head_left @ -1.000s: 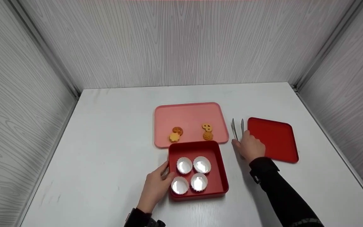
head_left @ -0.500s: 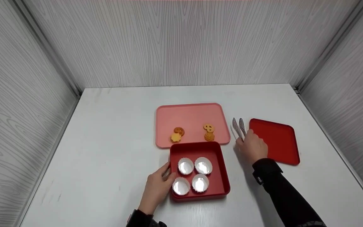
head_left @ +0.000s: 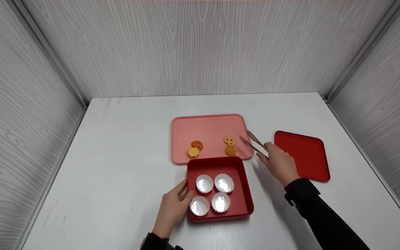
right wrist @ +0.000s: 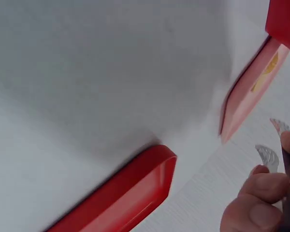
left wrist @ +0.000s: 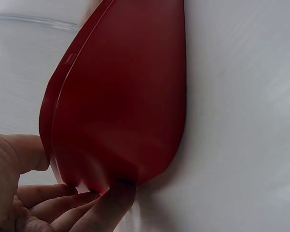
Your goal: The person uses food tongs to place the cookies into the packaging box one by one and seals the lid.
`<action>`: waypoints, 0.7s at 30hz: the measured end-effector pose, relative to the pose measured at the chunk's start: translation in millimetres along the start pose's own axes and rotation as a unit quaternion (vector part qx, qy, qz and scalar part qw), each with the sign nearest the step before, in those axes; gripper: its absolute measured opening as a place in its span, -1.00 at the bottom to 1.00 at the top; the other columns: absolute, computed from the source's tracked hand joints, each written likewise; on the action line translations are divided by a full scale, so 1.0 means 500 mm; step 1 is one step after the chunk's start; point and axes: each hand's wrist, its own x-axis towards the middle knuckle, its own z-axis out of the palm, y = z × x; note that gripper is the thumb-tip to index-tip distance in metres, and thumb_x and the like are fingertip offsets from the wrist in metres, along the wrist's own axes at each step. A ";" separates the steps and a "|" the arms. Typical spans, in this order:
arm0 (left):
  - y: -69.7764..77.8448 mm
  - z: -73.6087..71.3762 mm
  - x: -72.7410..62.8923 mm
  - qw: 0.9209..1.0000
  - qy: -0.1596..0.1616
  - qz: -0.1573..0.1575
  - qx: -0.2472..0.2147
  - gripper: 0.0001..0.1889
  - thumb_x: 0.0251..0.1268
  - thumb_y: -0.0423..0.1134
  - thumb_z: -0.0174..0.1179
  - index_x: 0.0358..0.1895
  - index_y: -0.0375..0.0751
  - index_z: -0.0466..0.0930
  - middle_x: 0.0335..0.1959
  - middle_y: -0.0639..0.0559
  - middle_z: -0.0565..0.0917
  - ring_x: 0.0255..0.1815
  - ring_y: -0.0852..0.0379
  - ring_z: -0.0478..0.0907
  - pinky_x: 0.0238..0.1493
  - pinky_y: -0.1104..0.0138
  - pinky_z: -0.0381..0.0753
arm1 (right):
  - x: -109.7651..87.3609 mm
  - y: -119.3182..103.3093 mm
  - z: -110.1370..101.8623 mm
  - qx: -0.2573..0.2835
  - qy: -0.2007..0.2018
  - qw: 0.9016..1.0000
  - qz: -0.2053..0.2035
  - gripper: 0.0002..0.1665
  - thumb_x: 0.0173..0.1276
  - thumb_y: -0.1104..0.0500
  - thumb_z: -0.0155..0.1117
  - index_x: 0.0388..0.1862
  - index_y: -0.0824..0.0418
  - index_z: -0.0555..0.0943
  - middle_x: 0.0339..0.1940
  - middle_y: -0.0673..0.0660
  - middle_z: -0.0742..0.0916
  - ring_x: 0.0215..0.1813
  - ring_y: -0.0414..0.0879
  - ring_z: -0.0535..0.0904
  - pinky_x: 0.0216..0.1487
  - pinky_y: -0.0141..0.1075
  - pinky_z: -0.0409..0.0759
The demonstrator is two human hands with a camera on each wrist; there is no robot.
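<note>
In the head view, my left hand (head_left: 172,210) grips the left wall of a square red box (head_left: 242,187), thumb at the rim and fingers along the outside. Several white paper baking cups (head_left: 224,183) sit inside, with no food in them. My right hand (head_left: 279,163) holds metal tongs (head_left: 255,139), their two tips apart over the right edge of a pink tray (head_left: 207,125). Near those tips lie a pretzel-shaped cookie (head_left: 229,141) and a swirled cookie (head_left: 230,150). Farther left on the tray, a flower-shaped cookie (head_left: 193,152) overlaps a brown round one (head_left: 197,144).
A shallow red tray (head_left: 304,154) lies to the right of my right hand. The box's back edge stands close against the pink tray's front edge. Grey wood-grain panels (head_left: 200,48) wall in the white table (head_left: 116,146) at the back and both sides.
The tongs have swung left from pointing away beside the red tray to over the pink tray's right edge, the right hand turning with them. The left hand stays on the box.
</note>
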 end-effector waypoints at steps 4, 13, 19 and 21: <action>0.002 0.001 0.000 1.000 0.001 -0.001 0.003 -0.42 0.44 -0.15 0.25 0.45 -0.28 0.45 0.34 -0.23 0.57 0.26 -0.15 0.61 0.39 -0.04 0.47 | 0.003 -0.008 -0.010 0.015 -0.021 0.999 -0.044 -0.63 0.38 0.05 0.44 0.02 0.27 0.67 -0.23 0.24 0.78 -0.33 0.09 0.66 -0.37 0.02 0.68; 0.002 0.003 0.003 1.000 0.002 0.010 0.001 -0.43 0.44 -0.17 0.25 0.44 -0.29 0.45 0.33 -0.25 0.58 0.21 -0.13 0.65 0.36 -0.03 0.50 | 0.014 -0.006 -0.019 0.028 -0.064 0.993 -0.092 -0.53 0.35 0.01 0.46 0.19 0.15 0.73 -0.21 0.17 0.82 -0.37 -0.06 0.59 -0.42 -0.22 0.54; 0.002 0.006 0.005 1.000 0.002 0.011 0.003 -0.43 0.44 -0.15 0.24 0.44 -0.28 0.46 0.32 -0.23 0.59 0.19 -0.10 0.66 0.37 -0.02 0.49 | 0.020 -0.011 -0.020 0.019 -0.106 0.991 -0.082 -0.51 0.34 0.01 0.48 0.22 0.13 0.72 -0.18 0.17 0.83 -0.36 -0.06 0.57 -0.39 -0.26 0.54; 0.002 0.005 0.003 1.000 -0.001 0.013 0.005 -0.42 0.44 -0.14 0.24 0.44 -0.29 0.45 0.32 -0.23 0.59 0.19 -0.10 0.66 0.37 -0.02 0.49 | 0.021 -0.015 -0.019 0.010 -0.110 0.991 -0.081 -0.51 0.33 0.01 0.48 0.20 0.13 0.73 -0.20 0.17 0.82 -0.35 -0.06 0.59 -0.38 -0.24 0.58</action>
